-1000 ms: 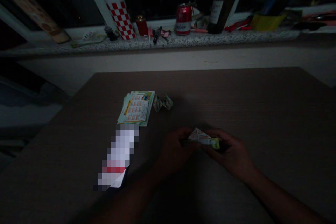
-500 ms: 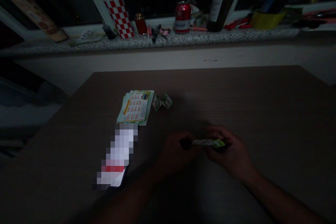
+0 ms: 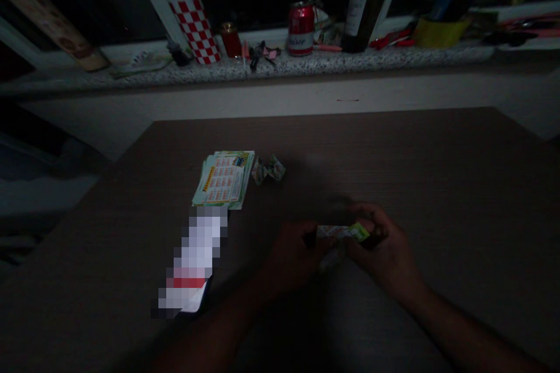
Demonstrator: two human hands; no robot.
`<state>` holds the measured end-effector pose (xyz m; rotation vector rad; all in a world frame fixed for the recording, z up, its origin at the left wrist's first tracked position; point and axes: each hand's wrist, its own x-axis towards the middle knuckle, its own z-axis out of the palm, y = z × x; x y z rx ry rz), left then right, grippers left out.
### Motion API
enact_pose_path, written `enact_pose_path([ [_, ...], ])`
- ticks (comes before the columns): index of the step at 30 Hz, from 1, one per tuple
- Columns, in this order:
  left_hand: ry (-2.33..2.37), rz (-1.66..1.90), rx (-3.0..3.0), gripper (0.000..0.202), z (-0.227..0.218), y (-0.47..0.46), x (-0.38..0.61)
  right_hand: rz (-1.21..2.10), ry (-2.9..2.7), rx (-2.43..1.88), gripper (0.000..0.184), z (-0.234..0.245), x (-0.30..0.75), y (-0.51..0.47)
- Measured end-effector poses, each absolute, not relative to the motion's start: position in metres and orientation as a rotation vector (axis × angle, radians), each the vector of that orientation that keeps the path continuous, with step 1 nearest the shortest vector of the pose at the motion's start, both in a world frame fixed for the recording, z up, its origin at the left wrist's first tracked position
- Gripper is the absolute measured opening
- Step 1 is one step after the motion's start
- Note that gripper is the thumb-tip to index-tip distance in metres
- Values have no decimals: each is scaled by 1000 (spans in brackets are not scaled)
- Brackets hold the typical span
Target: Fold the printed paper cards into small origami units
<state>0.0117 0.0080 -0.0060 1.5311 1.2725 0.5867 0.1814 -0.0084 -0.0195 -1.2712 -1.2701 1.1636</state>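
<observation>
Folding looks partway: left hand point(image 3: 291, 253) and right hand point(image 3: 391, 247) fingers both pinch the creased paper point(image 3: 332, 232) over the counter point(image 3: 394, 157), folded shapes point(image 3: 276, 168) beside the card stack point(image 3: 224, 178) seem done, stacked cards look unfolded.

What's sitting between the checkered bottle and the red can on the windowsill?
A small, gold-topped red jar stands beside the checkered bottle; nearer the red can lies small dark-and-pink clutter, too dim to name. The head view shows this.
</observation>
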Motion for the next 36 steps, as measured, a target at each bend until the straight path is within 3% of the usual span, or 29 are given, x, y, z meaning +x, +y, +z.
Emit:
enact_pose_path([
  [8, 1125, 569, 1343, 35, -12, 7, 7, 1278, -1230, -1164, 26, -23, 188, -11],
  [16, 1099, 468, 1385, 24, -3, 9, 3, 1245, -1207, -1162, 26, -28, 190, -10],
  [22, 1061, 711, 1141, 26, -10, 11, 6, 1323, -1267, -1065, 21, -25, 188, -6],
  [28, 1093, 713, 1158, 30, -9, 9, 11, 1301, -1372, -1135, 24, -25, 185, -5],
  [36, 1182, 782, 1245, 29, -13, 2, 16, 1378, -1229, -1152, 5, -26, 179, -7],
])
